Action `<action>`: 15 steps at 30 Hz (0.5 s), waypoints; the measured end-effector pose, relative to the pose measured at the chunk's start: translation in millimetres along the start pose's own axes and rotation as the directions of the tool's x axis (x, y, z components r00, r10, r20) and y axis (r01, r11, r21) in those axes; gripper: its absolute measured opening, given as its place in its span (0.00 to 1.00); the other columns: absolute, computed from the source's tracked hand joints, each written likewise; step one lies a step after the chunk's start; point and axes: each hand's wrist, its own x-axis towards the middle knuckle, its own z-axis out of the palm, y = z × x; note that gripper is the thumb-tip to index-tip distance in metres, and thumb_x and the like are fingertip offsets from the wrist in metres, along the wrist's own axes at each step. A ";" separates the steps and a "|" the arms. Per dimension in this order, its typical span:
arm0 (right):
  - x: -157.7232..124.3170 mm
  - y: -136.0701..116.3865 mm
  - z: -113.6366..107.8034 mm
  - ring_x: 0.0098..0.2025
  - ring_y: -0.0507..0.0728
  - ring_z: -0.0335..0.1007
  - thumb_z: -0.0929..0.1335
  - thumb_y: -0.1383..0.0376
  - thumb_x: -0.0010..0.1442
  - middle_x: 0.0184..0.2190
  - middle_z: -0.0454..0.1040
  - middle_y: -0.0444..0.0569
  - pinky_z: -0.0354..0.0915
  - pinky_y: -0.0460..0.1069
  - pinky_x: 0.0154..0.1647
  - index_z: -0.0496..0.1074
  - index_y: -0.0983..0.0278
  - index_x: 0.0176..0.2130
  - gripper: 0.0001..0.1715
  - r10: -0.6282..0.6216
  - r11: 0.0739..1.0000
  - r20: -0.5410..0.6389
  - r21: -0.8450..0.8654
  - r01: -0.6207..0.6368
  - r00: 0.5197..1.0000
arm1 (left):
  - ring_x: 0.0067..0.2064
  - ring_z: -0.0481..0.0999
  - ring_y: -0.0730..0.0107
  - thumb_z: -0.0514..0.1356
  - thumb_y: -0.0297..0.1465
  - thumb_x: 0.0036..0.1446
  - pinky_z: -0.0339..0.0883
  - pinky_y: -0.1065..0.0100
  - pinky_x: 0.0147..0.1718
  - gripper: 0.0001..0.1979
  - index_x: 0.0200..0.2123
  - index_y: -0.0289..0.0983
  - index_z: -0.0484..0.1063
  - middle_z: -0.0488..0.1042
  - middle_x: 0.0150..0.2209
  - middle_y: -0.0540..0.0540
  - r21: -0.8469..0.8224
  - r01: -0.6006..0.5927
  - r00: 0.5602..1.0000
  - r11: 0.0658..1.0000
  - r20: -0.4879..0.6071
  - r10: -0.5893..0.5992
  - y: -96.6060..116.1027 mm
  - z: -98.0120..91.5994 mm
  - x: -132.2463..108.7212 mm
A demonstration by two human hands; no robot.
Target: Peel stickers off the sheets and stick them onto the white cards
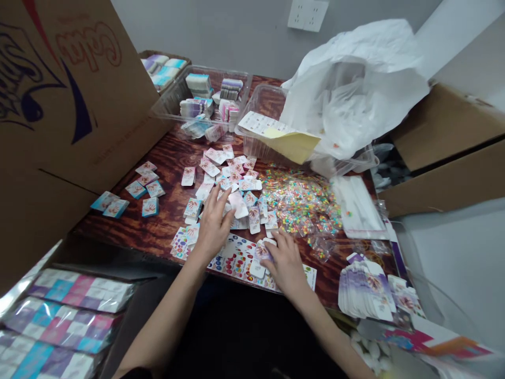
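Note:
My left hand (215, 223) reaches over a loose heap of small printed cards (236, 202), its fingers stretched out and touching the heap's near-left side. The cards are white with pink, blue or purple and show pictures of hands. At the table's front edge, my right hand (287, 263) has its thumb and fingers closed on the right side of a few purple-and-white cards (259, 255). Beneath them lies a sticker sheet (234, 259) with coloured oval nail designs, partly covered by my hands and the cards.
Small bags of colourful bits (302, 200) lie right of the heap. Stacked small packs (150, 184) sit to the left. Behind stand clear plastic bins (161, 108) and a white bag (355, 89). A large carton (59, 105) walls off the left; fanned purple cards (361, 289) lie front right.

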 end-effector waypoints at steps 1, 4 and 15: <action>-1.9 -2.0 4.4 0.62 0.72 0.54 0.71 0.71 0.55 0.56 0.68 0.61 0.59 0.67 0.56 0.73 0.64 0.45 0.16 0.000 0.999 0.010 -0.042 0.000 1.000 | 0.67 0.56 0.55 0.56 0.33 0.63 0.51 0.50 0.64 0.21 0.59 0.41 0.65 0.60 0.64 0.40 0.023 -0.010 1.000 1.000 -0.025 0.010 2.0 0.6 -3.9; -2.1 -5.2 9.3 0.63 0.70 0.53 0.69 0.75 0.55 0.56 0.68 0.60 0.59 0.66 0.56 0.72 0.64 0.41 0.13 0.017 0.999 -0.002 -0.034 -0.017 1.000 | 0.57 0.69 0.59 0.54 0.31 0.65 0.62 0.57 0.57 0.14 0.52 0.39 0.71 0.72 0.54 0.40 -0.062 -0.003 0.997 0.998 -0.072 -0.001 12.9 5.0 -23.2; 17.7 -26.6 -39.3 0.56 0.63 0.60 0.69 0.66 0.60 0.51 0.70 0.52 0.56 0.57 0.57 0.70 0.60 0.31 0.05 0.092 0.866 -0.126 0.500 -0.016 0.988 | 0.34 0.75 0.65 0.58 0.50 0.58 0.69 0.66 0.33 0.26 0.44 0.32 0.75 0.77 0.36 0.42 -0.605 0.707 0.706 0.367 0.633 -0.316 35.0 37.4 -60.6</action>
